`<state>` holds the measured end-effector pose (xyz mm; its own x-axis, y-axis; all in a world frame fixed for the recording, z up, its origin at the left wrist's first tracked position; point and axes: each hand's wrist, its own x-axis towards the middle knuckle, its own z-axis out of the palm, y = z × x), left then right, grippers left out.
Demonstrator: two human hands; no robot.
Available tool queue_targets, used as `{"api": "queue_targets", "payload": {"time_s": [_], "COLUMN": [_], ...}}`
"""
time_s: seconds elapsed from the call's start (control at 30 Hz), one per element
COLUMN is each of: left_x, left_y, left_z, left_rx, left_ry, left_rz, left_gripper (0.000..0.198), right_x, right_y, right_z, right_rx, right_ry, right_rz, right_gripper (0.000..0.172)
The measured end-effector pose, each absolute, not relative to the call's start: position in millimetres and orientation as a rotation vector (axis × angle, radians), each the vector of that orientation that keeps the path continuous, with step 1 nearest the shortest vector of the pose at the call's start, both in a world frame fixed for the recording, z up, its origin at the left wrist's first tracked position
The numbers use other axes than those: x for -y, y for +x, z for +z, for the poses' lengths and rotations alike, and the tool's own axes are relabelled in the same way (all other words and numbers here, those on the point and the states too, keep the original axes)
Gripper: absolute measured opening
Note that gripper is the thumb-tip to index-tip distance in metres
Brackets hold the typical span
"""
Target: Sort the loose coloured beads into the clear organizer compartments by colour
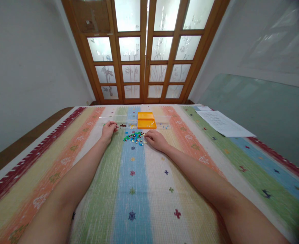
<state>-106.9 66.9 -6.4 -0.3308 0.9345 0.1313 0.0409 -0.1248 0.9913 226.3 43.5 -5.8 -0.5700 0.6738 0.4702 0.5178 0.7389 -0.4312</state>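
My left hand (110, 129) is at a clear plastic tray (119, 118), its fingertips pressed together; a small dark piece seems to be at them, too small to name. My right hand (155, 139) rests at the right edge of a loose pile of small pieces (133, 137), with thumb and fingers in a pinch. What it holds, if anything, I cannot make out. Blue, green, white and dark pieces are mixed in the pile. Dark red pieces (123, 125) lie beyond it, to the right of my left hand. An orange open box (146, 116) stands behind the pile with a few white pieces inside.
Another clear tray (164, 119) with small blue pieces stands right of the orange box. Yellow pieces (132, 126) lie left of the box. A striped cloth (134, 203) covers the table. Printed sheets (223, 122) lie at the right; wood-framed glass doors (146, 61) are behind.
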Motion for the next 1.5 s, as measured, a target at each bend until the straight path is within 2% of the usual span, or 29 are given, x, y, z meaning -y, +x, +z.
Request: {"api": "queue_targets", "payload": {"time_s": [0.27, 0.67, 0.87, 1.0, 1.27, 1.5], "left_x": [-61.7, -62.8, -57.6, -48.6, -42.0, -41.3], "left_y": [-101.7, -101.4, -94.6, -85.1, -75.1, -73.8], "left_z": [1.3, -3.9, -7.5, -2.0, 4.0, 4.3], "left_rx": [-1.346, -1.358, -1.561, -1.533, -1.403, -1.493], "left_ry": [1.025, 1.054, 1.84, 2.257, 2.603, 2.619], "left_rz": [1.513, 1.487, 1.244, 1.095, 0.822, 0.777], "left_gripper": [0.038, 0.04, 0.023, 0.022, 0.015, 0.013], "right_x": [-42.4, -42.8, -42.5, -41.6, -41.1, -41.8], "right_y": [226.0, 225.7, 225.8, 225.7, 225.0, 225.4], "right_z": [-4.2, -4.9, -4.6, -3.2, -2.3, -3.0], "right_rx": [2.311, 2.309, 2.309, 2.309, 2.312, 2.318], "right_ry": [-0.889, -0.889, -0.88, -0.887, -0.897, -0.9], "right_rz": [0.329, 0.326, 0.332, 0.331, 0.326, 0.327], "right_gripper": [0.015, 0.014, 0.014, 0.014, 0.014, 0.014]}}
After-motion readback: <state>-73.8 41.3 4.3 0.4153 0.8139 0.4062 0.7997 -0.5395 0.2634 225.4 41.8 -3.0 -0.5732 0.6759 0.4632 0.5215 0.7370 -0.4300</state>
